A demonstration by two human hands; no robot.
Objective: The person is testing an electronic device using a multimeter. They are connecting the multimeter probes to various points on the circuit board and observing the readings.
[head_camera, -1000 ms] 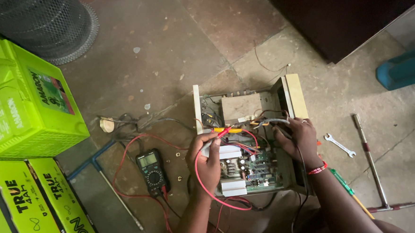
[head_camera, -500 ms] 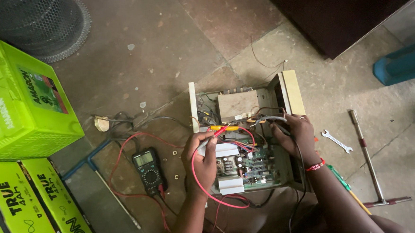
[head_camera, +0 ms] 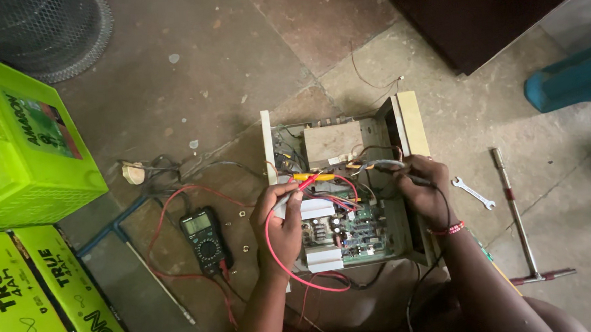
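An open cream-cased electronic unit [head_camera: 411, 123] lies on the floor, showing a green circuit board [head_camera: 352, 227] and a boxy transformer [head_camera: 333, 144]. My left hand [head_camera: 279, 221] grips a red-tipped meter probe [head_camera: 306, 181] with its red lead [head_camera: 280, 261], held over the board's left side. My right hand [head_camera: 423, 189] holds a black probe [head_camera: 386, 166] pointed into the wiring at the middle of the unit. A black digital multimeter [head_camera: 203, 235] lies on the floor to the left, joined by red wire.
Bright green battery boxes [head_camera: 18, 147] stand at the left, more [head_camera: 40, 300] at the lower left. A small spanner [head_camera: 473, 192] and a T-handle wrench [head_camera: 517, 218] lie to the right. A mesh basket [head_camera: 39, 31] sits top left, a teal object [head_camera: 570, 77] at right.
Both hands stay on the probes inside the unit with hardly any shift. The view has drifted slightly, so everything sits a little lower left in the picture.
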